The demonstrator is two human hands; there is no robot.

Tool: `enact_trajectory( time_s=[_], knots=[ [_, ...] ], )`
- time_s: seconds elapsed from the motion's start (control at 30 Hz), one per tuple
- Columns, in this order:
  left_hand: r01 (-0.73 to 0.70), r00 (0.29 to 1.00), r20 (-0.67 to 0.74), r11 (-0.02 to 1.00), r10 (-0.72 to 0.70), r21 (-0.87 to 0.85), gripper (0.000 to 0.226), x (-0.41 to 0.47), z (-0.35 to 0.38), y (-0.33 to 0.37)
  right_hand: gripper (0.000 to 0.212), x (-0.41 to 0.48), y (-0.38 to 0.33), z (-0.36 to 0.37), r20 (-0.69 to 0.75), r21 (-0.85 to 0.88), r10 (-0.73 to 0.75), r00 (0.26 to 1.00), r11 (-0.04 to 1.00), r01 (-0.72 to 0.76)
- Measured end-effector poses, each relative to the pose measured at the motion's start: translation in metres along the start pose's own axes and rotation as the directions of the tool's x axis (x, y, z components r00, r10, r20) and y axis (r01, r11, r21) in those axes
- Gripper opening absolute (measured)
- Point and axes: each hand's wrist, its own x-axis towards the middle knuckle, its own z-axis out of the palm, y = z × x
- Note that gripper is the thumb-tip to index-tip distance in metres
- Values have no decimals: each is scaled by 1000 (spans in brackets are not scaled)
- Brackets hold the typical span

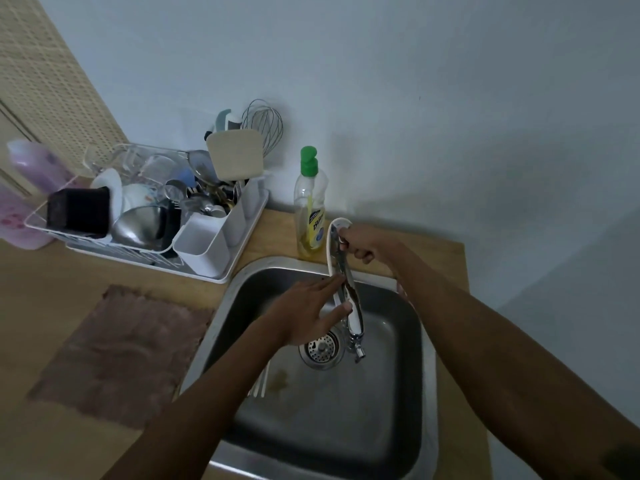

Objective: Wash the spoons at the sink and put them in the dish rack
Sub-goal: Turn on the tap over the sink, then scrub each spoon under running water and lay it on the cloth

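Steel tap under both hands, spoons low in the sink

My right hand (360, 242) curls round the top of the tap (355, 318); my left hand (304, 311) rests flat-fingered on the spout. What I take for spoons (260, 384) lie in the sink (398, 375), centre frame, half under my forearm. A hard turn could splash the wooden bench (273, 230). The crowded dish rack (204, 247), upper left, may let spoons slip. Pale wall behind.

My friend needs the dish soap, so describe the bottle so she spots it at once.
Find the steel sink; on the wooden counter behind its back rim, by the wall, stands the soap bottle, right of the dish rack. Only it has yellow liquid and a green pump top.
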Motion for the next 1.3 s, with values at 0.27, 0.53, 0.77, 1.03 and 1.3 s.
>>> enact_trajectory(
  time_s=[0.27, 0.53, 0.77, 1.03, 1.3],
  knots=[
    [23, 999, -29, 1000, -23, -21, 78, -3, 5, 2, 33, 6, 44, -19, -188, 105, -61, 980, 991, 82],
    [63, 993, -89, 993, -73, -103, 72, -7, 11, 4, 98, 0, 173, -20, -553, -314, 105, 827, 893, -323],
    [93, 915, -376, 982, -150, -164, 46, -28, 30, 4, 43, 4, 206, -13, -475, -541, -153, 867, 828, -151],
    [455, 837, -201, 852, -508, -259, 21, -88, 89, -69, 21, -73, 180, 58, -457, 455, -73, 887, 837, 303],
    [610, 785, -2, 774, -619, -171, 16, -83, 131, -120, 42, -96, 181, 154, 38, 994, 3, 999, -101, -37]
  ],
)
